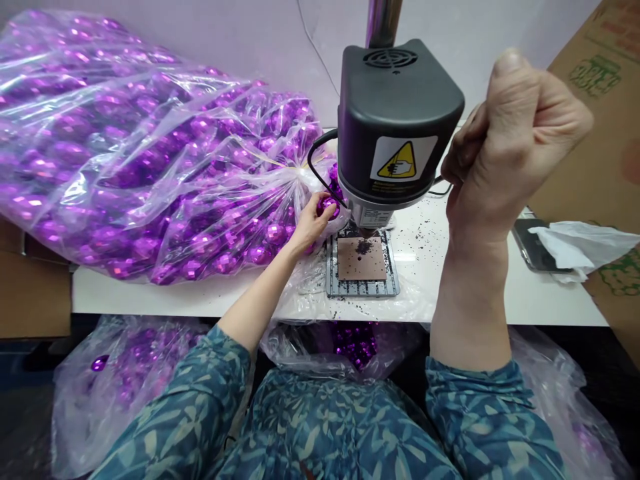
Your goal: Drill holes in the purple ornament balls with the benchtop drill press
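Observation:
My left hand [314, 219] is closed on a shiny purple faceted ball [330, 207] at the mouth of a large clear bag, left of the drill. A small bench drill [400, 120] with a dark grey housing and a yellow warning label stands in the middle. My right hand [515, 133] is raised in a fist at the right side of its housing; whatever it grips is hidden by the fingers. Beneath the drill, a square brown board [361, 267] with a dark hole lies on a grey slotted base [363, 290]. Dark shavings are heaped on the board.
The big clear bag [150, 153] of purple balls fills the table's left side. A phone [540, 247] and white tissue [590, 243] lie at right, beside a cardboard box [595, 153]. Dark crumbs dot the white table [545, 300]. An open bag [300, 347] hangs below its front edge.

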`<state>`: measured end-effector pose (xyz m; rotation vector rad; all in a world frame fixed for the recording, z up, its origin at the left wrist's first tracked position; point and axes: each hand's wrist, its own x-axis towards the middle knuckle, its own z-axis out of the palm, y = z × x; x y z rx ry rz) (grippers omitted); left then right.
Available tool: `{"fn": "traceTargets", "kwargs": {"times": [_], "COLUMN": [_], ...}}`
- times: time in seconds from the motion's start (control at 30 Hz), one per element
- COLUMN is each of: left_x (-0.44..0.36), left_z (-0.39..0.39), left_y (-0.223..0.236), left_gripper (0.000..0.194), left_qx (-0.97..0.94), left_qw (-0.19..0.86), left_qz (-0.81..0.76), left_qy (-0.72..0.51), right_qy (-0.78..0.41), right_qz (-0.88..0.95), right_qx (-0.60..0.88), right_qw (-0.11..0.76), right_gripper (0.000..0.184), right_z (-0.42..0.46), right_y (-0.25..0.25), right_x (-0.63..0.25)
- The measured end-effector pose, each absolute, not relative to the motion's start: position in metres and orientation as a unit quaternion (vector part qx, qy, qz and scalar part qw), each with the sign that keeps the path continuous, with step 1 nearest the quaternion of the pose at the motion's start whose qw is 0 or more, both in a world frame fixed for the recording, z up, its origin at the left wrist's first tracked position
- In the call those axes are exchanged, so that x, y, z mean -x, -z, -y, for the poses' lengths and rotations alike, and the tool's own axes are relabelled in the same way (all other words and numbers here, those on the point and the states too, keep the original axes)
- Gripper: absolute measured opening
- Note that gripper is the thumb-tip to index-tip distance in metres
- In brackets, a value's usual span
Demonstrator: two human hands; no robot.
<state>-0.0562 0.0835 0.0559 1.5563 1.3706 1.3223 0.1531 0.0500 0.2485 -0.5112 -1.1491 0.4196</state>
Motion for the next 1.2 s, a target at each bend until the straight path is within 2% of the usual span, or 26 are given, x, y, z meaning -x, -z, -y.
{"fn": "traceTargets", "kwargs": {"times": [0.17, 0.27, 0.47, 0.63, 0.7, 0.8, 0.9, 1.07, 1.13, 1.2], "left_x": [0.063, 0.059, 0.052, 0.049, 0.047, 0.045, 0.042, 0.037, 0.033, 0.029], "left_z": [-0.026, -0.008, 0.001, 0.005, 0.009, 0.017, 0.022, 0.016, 0.012, 0.008], "left_y": [-0.070, -0.069, -0.058, -0.055, -0.054, -0.053, -0.054, -0.050, -0.046, -0.041], "left_gripper": [0.049, 0.053, 0.042, 0.041, 0.047, 0.059, 0.053, 0.049, 0.047, 0.045], "left_qx": [-0.457, -0.403, -0.393, -0.410, -0.454, -0.564, -0.612, -0.428, -0.383, -0.383], "left_qw": [0.601, 0.661, 0.684, 0.672, 0.628, 0.495, 0.420, 0.597, 0.623, 0.606], "left_qz": [-0.448, -0.420, -0.414, -0.404, -0.423, -0.477, -0.493, -0.446, -0.431, -0.433], "left_qy": [-0.479, -0.474, -0.455, -0.466, -0.470, -0.458, -0.455, -0.511, -0.529, -0.547], "right_qy": [-0.205, -0.195, -0.180, -0.172, -0.178, -0.196, -0.192, -0.181, -0.181, -0.189], "right_qz": [0.529, 0.539, 0.538, 0.533, 0.530, 0.523, 0.516, 0.518, 0.524, 0.531], "right_qx": [0.214, 0.213, 0.249, 0.254, 0.246, 0.225, 0.217, 0.221, 0.239, 0.262], "right_qw": [0.795, 0.791, 0.785, 0.789, 0.792, 0.799, 0.807, 0.806, 0.797, 0.783], "right_gripper": [0.057, 0.055, 0.061, 0.065, 0.062, 0.060, 0.061, 0.063, 0.065, 0.068], "right_z": [-0.053, -0.054, -0.052, -0.053, -0.052, -0.050, -0.049, -0.049, -0.047, -0.045], "right_y": [-0.247, -0.247, -0.246, -0.245, -0.245, -0.245, -0.244, -0.242, -0.242, -0.244], "right_x": [-0.153, -0.154, -0.154, -0.153, -0.153, -0.151, -0.151, -0.151, -0.152, -0.153]}}
